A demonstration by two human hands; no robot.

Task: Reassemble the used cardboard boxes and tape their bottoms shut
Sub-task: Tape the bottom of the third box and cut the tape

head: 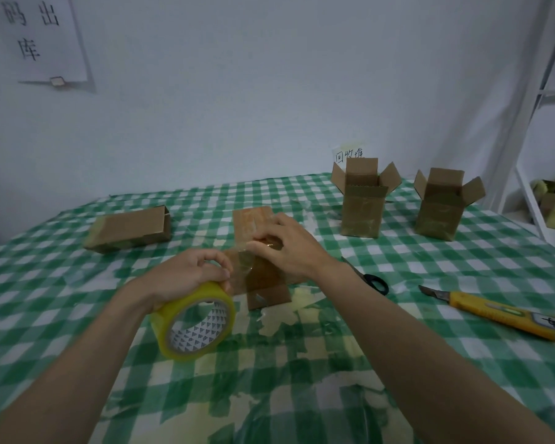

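A small brown cardboard box (253, 225) lies on the green checked tablecloth in the middle of the table. My left hand (186, 270) grips a yellow tape roll (194, 322) just left of the box, and a clear strip runs from the roll across the box. My right hand (285, 245) lies on top of the box with fingers curled, pinching the strip's end against the cardboard. Another box (129, 230) lies flat at the left. Two boxes (361, 200) (439, 206) stand upright at the back right with their top flaps open.
Black-handled scissors (370, 278) lie just right of my right wrist. A yellow utility knife (500, 314) with its blade out lies further right. Old tape scraps (282, 315) stick to the tablecloth (398, 347). A white shelf frame (532, 161) stands at the right edge.
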